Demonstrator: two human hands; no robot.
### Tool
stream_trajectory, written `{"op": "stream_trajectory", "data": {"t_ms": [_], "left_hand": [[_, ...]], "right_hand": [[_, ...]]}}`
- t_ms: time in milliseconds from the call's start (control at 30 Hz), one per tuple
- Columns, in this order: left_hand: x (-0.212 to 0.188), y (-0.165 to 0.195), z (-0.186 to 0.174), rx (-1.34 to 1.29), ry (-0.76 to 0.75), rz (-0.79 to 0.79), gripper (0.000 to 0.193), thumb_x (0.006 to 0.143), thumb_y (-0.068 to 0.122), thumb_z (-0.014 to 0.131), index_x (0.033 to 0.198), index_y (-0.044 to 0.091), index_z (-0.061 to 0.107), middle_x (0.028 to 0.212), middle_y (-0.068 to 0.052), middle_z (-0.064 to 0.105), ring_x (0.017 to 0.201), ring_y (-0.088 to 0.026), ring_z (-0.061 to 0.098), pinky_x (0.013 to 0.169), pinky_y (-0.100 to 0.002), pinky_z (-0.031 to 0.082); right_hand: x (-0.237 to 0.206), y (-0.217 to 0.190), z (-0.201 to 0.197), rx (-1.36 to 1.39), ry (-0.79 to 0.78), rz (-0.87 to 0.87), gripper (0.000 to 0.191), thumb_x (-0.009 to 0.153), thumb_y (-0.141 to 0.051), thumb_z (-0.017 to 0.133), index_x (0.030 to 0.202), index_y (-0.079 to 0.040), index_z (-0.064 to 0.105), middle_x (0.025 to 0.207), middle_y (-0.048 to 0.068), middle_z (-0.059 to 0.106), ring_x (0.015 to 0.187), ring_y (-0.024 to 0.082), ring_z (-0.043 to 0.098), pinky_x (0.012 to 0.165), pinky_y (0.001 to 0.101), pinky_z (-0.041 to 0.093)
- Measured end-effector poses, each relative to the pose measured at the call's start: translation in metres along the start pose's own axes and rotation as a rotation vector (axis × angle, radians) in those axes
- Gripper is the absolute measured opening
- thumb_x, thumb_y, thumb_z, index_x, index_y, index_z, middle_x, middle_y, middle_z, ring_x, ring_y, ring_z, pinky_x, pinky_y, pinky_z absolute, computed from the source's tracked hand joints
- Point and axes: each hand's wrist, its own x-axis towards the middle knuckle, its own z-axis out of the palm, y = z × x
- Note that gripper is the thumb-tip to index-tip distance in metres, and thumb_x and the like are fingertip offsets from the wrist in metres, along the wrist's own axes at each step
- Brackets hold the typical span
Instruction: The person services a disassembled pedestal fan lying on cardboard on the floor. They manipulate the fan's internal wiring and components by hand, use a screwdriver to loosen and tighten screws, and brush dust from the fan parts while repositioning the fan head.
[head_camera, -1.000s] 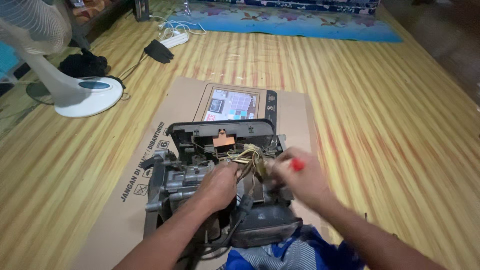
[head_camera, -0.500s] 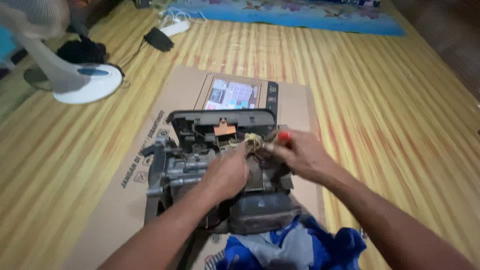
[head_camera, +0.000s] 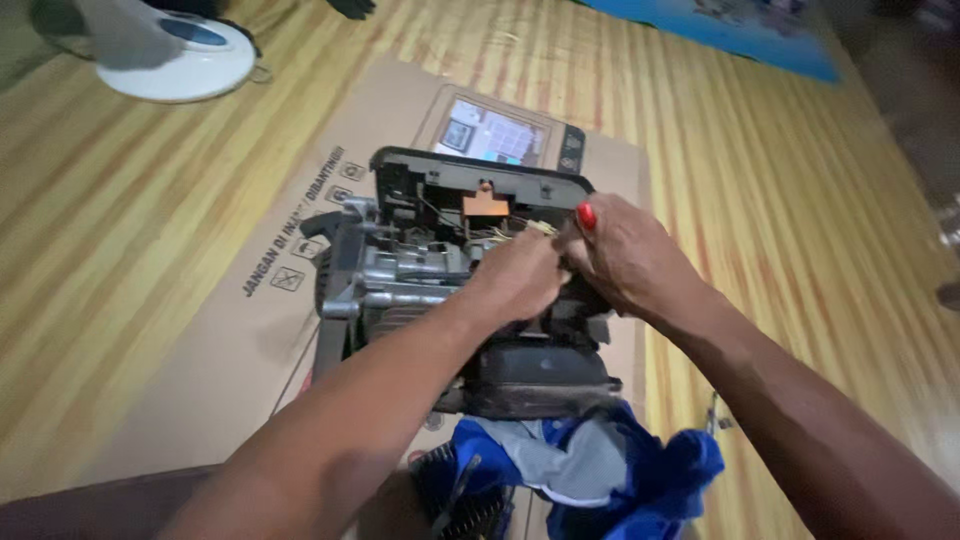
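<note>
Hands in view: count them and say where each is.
2. The left hand and the right hand meet over the wires of the opened machine; none elsewhere.

Open cardboard (head_camera: 200, 330) left of machine (head_camera: 420, 270)

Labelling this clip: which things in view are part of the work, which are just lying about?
In the work:
left hand
right hand, on a red-tipped tool
opened machine
yellow wires
cardboard under it

Lying about:
fan base
blue cloth
blue mat
</note>
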Motion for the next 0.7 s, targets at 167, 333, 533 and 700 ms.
{"op": "stream_trajectory", "data": {"t_ms": [167, 333, 533, 700], "left_hand": [[0.002, -0.007, 0.005, -0.109, 0.036, 0.087, 0.029, 0.088, 0.020, 0.069, 0.115, 0.009, 0.068, 0.103, -0.019, 0.072, 0.102, -0.040, 0.069, 0.086, -0.052, 0.053], [0.000, -0.012, 0.006, -0.177, 0.011, 0.046, 0.031, 0.088, 0.020, 0.068, 0.118, 0.013, 0.069, 0.110, -0.018, 0.073, 0.105, -0.040, 0.068, 0.087, -0.051, 0.052], [-0.002, -0.013, 0.006, -0.247, 0.010, -0.019, 0.047, 0.093, 0.017, 0.064, 0.133, 0.003, 0.042, 0.109, -0.028, 0.070, 0.107, -0.046, 0.067, 0.091, -0.053, 0.050], [-0.001, -0.012, 0.003, -0.260, -0.034, -0.077, 0.051, 0.090, 0.025, 0.070, 0.128, 0.004, 0.044, 0.111, -0.026, 0.069, 0.111, -0.044, 0.066, 0.092, -0.050, 0.051]], "right_hand": [[-0.016, -0.010, 0.013, -0.060, 0.004, -0.108, 0.027, 0.088, -0.026, 0.066, 0.095, 0.000, 0.064, 0.086, 0.025, 0.067, 0.081, 0.041, 0.068, 0.074, 0.0529, 0.053], [-0.021, 0.015, 0.027, -0.008, 0.102, 0.022, 0.019, 0.091, -0.022, 0.064, 0.096, -0.003, 0.066, 0.089, 0.024, 0.071, 0.085, 0.041, 0.070, 0.077, 0.0510, 0.055], [-0.021, 0.023, 0.018, -0.082, 0.057, -0.030, 0.023, 0.088, -0.021, 0.065, 0.091, 0.001, 0.064, 0.081, 0.025, 0.068, 0.078, 0.042, 0.068, 0.074, 0.0520, 0.054], [-0.007, 0.017, -0.006, -0.015, 0.089, 0.193, 0.027, 0.095, -0.026, 0.058, 0.095, -0.003, 0.071, 0.078, 0.019, 0.073, 0.072, 0.032, 0.074, 0.070, 0.0465, 0.058]]}}
